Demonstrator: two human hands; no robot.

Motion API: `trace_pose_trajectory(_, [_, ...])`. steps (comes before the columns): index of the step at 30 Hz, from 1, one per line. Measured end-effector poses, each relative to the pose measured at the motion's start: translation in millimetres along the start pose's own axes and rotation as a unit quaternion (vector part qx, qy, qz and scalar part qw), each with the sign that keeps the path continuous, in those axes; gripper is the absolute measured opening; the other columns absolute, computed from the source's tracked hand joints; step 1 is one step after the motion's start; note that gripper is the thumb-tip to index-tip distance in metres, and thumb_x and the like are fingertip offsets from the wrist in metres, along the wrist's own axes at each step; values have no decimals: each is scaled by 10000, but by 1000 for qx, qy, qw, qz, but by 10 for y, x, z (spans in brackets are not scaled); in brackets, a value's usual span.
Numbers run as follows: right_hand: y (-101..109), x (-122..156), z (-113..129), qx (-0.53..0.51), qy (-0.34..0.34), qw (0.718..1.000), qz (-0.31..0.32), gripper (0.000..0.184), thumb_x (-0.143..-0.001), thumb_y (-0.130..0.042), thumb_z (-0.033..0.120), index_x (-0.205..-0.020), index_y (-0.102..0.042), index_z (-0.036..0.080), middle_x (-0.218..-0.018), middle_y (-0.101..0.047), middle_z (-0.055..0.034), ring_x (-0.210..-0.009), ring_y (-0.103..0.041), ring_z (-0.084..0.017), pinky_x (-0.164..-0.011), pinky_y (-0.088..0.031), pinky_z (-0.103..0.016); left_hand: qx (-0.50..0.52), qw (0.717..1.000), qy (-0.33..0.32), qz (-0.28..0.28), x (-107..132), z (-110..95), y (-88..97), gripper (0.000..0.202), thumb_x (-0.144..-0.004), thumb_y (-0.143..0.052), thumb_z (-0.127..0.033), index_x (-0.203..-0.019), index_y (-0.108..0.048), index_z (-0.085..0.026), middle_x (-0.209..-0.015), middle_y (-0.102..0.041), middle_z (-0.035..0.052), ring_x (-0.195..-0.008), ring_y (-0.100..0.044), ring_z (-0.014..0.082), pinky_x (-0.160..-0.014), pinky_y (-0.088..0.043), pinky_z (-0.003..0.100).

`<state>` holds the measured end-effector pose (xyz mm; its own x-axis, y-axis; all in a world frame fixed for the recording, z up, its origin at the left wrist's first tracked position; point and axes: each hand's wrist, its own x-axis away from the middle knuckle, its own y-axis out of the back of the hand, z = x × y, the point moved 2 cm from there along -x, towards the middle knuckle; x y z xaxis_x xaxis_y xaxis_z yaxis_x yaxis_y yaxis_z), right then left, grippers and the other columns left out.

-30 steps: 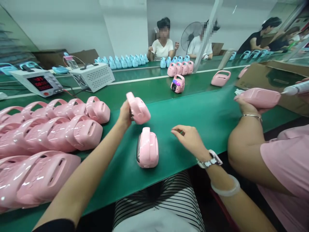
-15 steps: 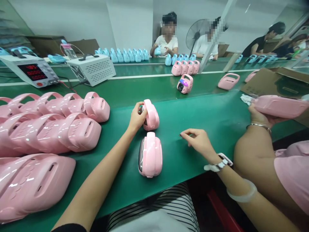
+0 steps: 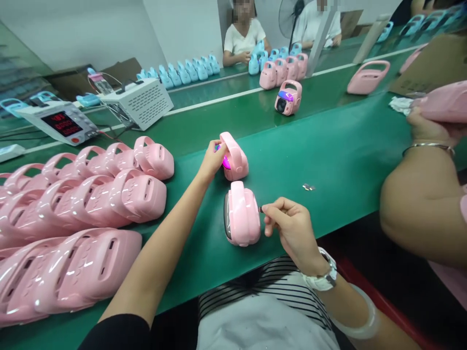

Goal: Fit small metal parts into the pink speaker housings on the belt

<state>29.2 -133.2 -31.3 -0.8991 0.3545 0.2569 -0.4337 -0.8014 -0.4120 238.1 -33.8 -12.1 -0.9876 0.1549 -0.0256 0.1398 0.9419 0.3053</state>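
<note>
A green table (image 3: 335, 160) spreads across most of the frame, with rows of pink cases (image 3: 142, 194) filling the lower left. Just below the frame's centre stands the near pink device (image 3: 246, 218), upright on the green surface, handle uppermost and dark front turned to the left. Its long axis appears to run away from the wearer, up the frame with a slight lean, and its back edge faces right. Just above it, close behind, stands a far pink device (image 3: 238, 163), its front glowing purple.

The right hand (image 3: 294, 228) is nearer to the first device: that device lies directly left of its fingertips, level with its back edge. The left hand (image 3: 210, 163) is at the upper one, fingers bent over the lit front beside the handle; whether they close round anything I cannot tell. A few small flat pieces (image 3: 306, 186) lie right of centre. Smallest is the dark sliver (image 3: 260, 209) pinched between right thumb and forefinger; whether it touches the back edge is unclear.
</note>
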Motion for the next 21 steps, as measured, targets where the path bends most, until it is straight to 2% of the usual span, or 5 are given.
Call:
trace_pose_trajectory(4, [-18,-65,-32,-42,-53,997,30,301,-566,-799,293,-456,-546,173,-435,-555,41,-320,-491,-68,-343,-374,-190,4,998,-16,-53,207,-62,120,364,-879,-513,-250,-1232,-490,-167,-1296,-561,110,-1165,-555,212,-998,-425,310])
trace_pose_trajectory(7, [-32,-71,-66,-72,-108,991,31,310,-538,-806,315,-465,-544,166,-446,-533,56,-297,-434,-39,-317,-314,-179,69,987,-94,-108,650,4,296,389,-860,-521,-289,-1242,-499,-213,-1316,-558,88,-1265,-510,213,-1082,-375,330])
trace_pose_trajectory(13, [-86,-84,-98,-74,-126,987,59,382,-539,-832,373,-467,-519,167,-449,-507,62,-296,-385,-25,-323,-244,-190,84,986,-134,53,1452,326,282,463,-799,-591,-305,-1252,-524,-237,-1321,-565,69,-1264,-502,255,-1018,-446,350])
trace_pose_trajectory(17, [0,-47,-95,-3,-47,996,78,323,-584,-838,416,-530,-630,175,-386,-430,82,-322,-305,-33,-340,-185,-210,138,985,-24,103,1460,353,180,493,-763,-582,-290,-1247,-517,-225,-1145,-631,51,-1012,-598,232,-776,-512,307])
trace_pose_trajectory(21, [164,-30,-68,110,29,990,80,228,-637,-814,363,-786,-805,191,-483,-567,36,-407,-369,-66,-384,-244,-235,178,973,21,144,1376,324,151,505,-687,-597,-310,-1181,-575,-210,-1022,-641,33,-890,-588,222,-751,-508,314])
